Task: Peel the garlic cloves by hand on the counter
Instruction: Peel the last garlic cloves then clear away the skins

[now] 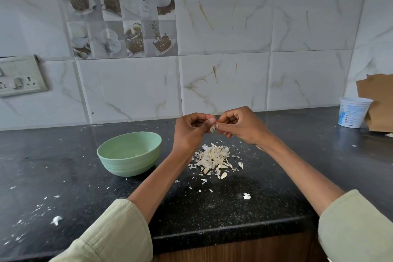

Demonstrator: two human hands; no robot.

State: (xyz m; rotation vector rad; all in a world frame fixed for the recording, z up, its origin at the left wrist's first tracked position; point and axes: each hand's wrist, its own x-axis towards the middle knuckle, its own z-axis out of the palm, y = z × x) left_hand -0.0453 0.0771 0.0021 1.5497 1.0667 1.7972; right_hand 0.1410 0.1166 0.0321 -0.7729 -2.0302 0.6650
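Observation:
My left hand (190, 132) and my right hand (238, 124) meet above the black counter (212, 208), fingers curled. Between their fingertips they pinch a small pale garlic clove (212, 128) with a flap of skin hanging from it. Most of the clove is hidden by my fingers. Directly below lies a heap of papery white garlic skins (213, 159). A pale green bowl (127, 153) stands on the counter to the left of my left forearm; a small yellowish bit shows inside it.
Skin flakes are scattered across the counter, with larger scraps at the front left (56, 220) and front middle (246, 196). A white plastic cup (353, 111) and torn cardboard (378, 102) stand at the back right. A switch plate (20, 76) is on the tiled wall.

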